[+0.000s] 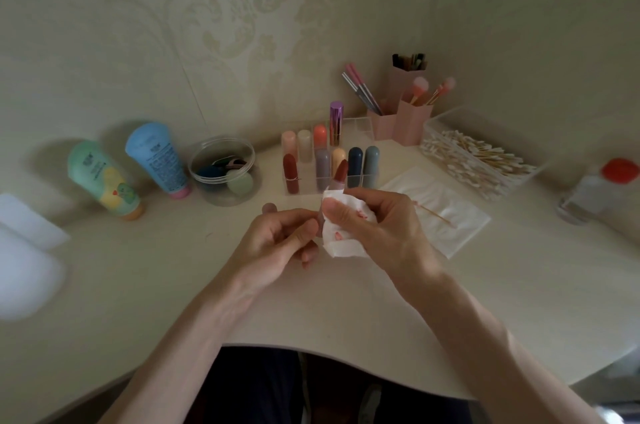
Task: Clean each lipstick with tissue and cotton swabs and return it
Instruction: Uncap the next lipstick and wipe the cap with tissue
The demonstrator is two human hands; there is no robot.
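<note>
My left hand [277, 238] grips the base of an uncapped red lipstick [340, 171], whose bullet points up and away from me. My right hand [377, 216] pinches a white tissue [341, 243] with red smears around the lipstick's tube. Just beyond them stands a clear acrylic organizer [362, 126] holding several capped lipsticks in many colours. A used cotton swab [434, 212] lies on a flat white tissue [460, 226] to the right. A clear box of cotton swabs [478, 155] sits behind that tissue.
Two lotion tubes [104, 178] and a round clear tub of sponges [225, 169] stand at the left. Pink brush holders [412, 122] occupy the back corner. A bottle with a red cap [595, 188] is at far right. White pads [24, 250] lie at the left edge.
</note>
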